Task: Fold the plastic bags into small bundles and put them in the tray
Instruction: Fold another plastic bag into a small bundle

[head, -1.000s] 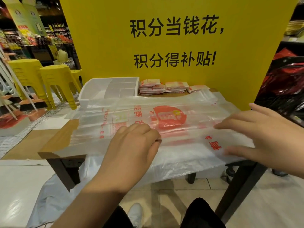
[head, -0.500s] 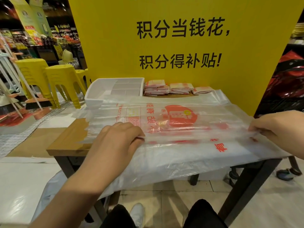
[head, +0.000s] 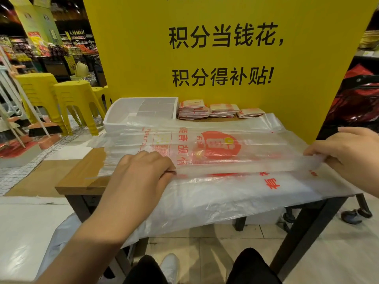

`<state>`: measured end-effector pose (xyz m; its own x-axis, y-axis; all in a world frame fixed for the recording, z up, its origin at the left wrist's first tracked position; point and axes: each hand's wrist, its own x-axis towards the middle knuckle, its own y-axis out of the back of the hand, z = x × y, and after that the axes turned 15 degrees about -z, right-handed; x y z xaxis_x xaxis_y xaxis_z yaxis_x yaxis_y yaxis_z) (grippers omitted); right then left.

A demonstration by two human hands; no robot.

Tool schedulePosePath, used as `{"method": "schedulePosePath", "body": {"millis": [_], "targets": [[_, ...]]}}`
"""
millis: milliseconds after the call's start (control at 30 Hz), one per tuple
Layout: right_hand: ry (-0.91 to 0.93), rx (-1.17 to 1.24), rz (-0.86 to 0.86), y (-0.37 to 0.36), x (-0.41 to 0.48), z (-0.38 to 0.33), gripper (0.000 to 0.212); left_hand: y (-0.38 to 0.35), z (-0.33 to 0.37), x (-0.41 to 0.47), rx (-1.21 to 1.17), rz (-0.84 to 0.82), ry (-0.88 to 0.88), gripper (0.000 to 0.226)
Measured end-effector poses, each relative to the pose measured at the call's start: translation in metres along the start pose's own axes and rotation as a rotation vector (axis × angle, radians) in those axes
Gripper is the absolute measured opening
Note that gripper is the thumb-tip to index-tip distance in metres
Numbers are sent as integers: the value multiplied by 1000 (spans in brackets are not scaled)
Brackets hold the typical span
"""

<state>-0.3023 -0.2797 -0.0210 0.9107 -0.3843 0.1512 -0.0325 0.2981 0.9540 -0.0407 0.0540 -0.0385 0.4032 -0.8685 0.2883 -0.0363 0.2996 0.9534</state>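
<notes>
Plainly, from the head view, a long clear plastic bag [head: 235, 158] with red print lies across the desk [head: 82, 177], folded lengthwise into a narrow band that runs from left to right. The left hand [head: 141, 173] rests on the left part of this band, its fingers curled down and pinching the folded near edge. The right hand [head: 348, 158] grips the bag's right end, thumb and fingers pinching the plastic near the right edge of the desk. Between the two hands the band lies fairly straight. Under it is a pile of flat bags [head: 225, 199], clear with red characters, and its near side hangs over the front edge of the desk. At the far left of the desk stands a white tray [head: 121, 113], split by dividers into compartments. Just to the right of the tray, in front of a yellow board [head: 143, 58] with black characters, lie three stacks of folded bundles [head: 205, 110], the tallest nearest the tray and the lowest on the right. Stacked yellow stools [head: 75, 99] stand on the floor to the left, with brooms [head: 44, 130] near them. Below the desk the person's dark trouser legs and a white shoe [head: 170, 265] show.
</notes>
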Motion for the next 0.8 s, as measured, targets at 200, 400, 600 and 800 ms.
{"method": "schedulePosePath", "body": {"millis": [200,400,600,800], "targets": [[-14,165,-11,15,-4,-43,60,4,-1,8,-182,-131,-42,19],[142,393,-33,36,11,-115,43,16,-3,33,-309,-335,38,8],[99,387,-62,13,50,-124,28,12,-9,39,-284,-339,82,27],[188,329,131,-9,53,-129,26,-8,-13,19,-7,-88,-166,27]]}}
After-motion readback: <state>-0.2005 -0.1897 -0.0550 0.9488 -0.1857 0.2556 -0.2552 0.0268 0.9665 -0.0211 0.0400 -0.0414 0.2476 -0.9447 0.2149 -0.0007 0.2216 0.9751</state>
